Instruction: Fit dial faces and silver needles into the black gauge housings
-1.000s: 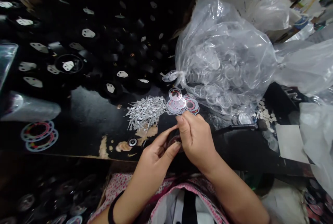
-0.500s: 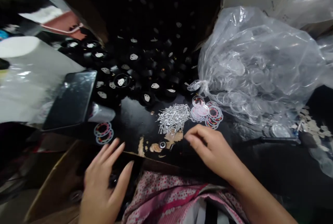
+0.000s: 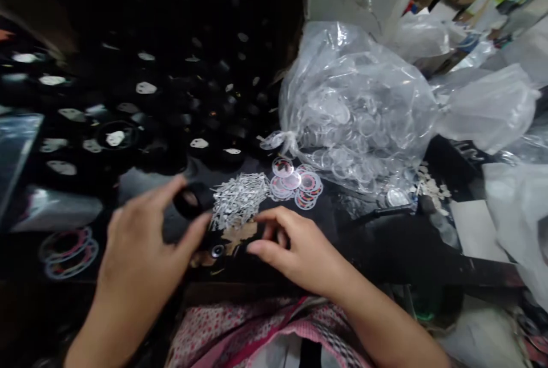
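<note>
My left hand [image 3: 143, 248] holds a black round part [image 3: 191, 200] between thumb and fingers, left of a heap of small silvery pins [image 3: 240, 197]. At the heap's lower right, my right hand [image 3: 295, 248] has its thumb and fingertips curled toward each other; whatever may be between them is too small to make out. Below the pins, a small round metal-rimmed piece [image 3: 217, 251] lies by a worn brown patch. Printed clear discs [image 3: 295, 181] overlap right of the pins. More printed rings [image 3: 69, 251] lie at the left.
Many black round parts with white tags [image 3: 146, 88] fill the dark area behind. A clear bag of transparent discs [image 3: 363, 111] stands at right, with a dark tool [image 3: 387, 211] before it. White card [image 3: 477, 230] and plastic bags lie farther right.
My left hand has risen over the table and now has the black round part in its grasp. My right hand stays near the pins. The view has turned right.
</note>
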Available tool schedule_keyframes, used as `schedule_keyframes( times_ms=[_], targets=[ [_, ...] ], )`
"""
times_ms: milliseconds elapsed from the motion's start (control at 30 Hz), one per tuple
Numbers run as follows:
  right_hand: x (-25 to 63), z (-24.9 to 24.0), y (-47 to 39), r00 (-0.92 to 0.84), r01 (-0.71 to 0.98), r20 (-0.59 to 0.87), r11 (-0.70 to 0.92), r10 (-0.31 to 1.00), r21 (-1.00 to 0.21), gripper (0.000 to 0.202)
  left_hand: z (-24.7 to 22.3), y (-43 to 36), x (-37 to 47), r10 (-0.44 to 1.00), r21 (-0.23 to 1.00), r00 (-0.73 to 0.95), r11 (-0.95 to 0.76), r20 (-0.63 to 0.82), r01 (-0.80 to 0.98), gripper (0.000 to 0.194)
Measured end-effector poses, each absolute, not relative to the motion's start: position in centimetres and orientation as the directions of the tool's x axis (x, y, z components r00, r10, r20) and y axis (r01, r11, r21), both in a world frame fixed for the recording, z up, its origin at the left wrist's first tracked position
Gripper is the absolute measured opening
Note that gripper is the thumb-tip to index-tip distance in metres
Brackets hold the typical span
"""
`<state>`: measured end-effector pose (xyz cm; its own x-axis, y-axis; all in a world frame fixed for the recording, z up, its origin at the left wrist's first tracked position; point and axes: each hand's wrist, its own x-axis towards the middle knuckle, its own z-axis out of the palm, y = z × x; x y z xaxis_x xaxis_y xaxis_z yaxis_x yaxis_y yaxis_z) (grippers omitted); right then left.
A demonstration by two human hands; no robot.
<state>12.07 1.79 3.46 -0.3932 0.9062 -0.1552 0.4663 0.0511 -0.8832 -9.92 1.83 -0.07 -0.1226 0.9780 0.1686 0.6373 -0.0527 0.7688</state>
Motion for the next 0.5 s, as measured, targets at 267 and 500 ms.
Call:
schedule_keyframes(
  times_ms=[267, 500],
  targets=[
    [13.8, 4.0, 3.0, -0.465, 0.463, -0.158, 0.087, 0.871, -0.882, 0.02, -0.3, -2.1, -3.5, 0.96, 0.963, -0.106, 0.264, -0.257, 0.058, 0.055],
    [15.4, 1.3, 8.3, -0.178, 0.941, -0.031, 0.161, 0.983, -0.297, 0.041, 0.0, -2.1, -2.2, 0.831, 0.706, 0.055, 0.504, -0.554, -0.498, 0.048]
  ],
)
